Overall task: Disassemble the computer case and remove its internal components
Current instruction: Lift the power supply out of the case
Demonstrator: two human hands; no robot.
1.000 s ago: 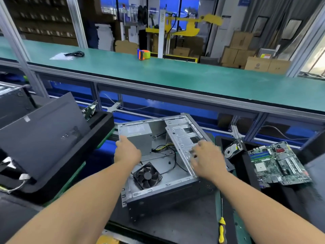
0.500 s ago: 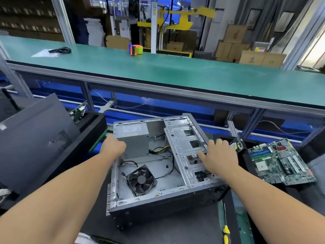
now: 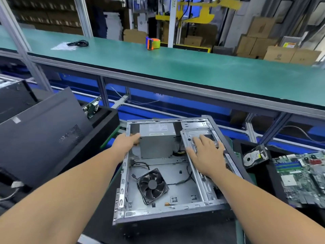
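Note:
An open grey computer case [image 3: 175, 211] lies on its side on the dark work mat. Inside it sit a grey power supply [image 3: 157, 142] at the back, a black fan [image 3: 151, 185] lying loose on the case floor with its cable, and a metal drive cage [image 3: 202, 134] on the right. My left hand [image 3: 125, 142] grips the left rear wall of the case, right beside the power supply. My right hand [image 3: 205, 152] rests flat on the drive cage with fingers spread.
A removed side panel [image 3: 40, 138] leans in a black foam tray at left. A green motherboard [image 3: 302, 176] and a hard drive [image 3: 255, 155] lie in trays at right. A green conveyor bench [image 3: 175, 67] with a tape dispenser [image 3: 153, 43] runs behind.
The case has turned clockwise on the mat and now sits squarer to me. My left hand stayed at the rear left wall; my right hand slid toward the back of the drive cage.

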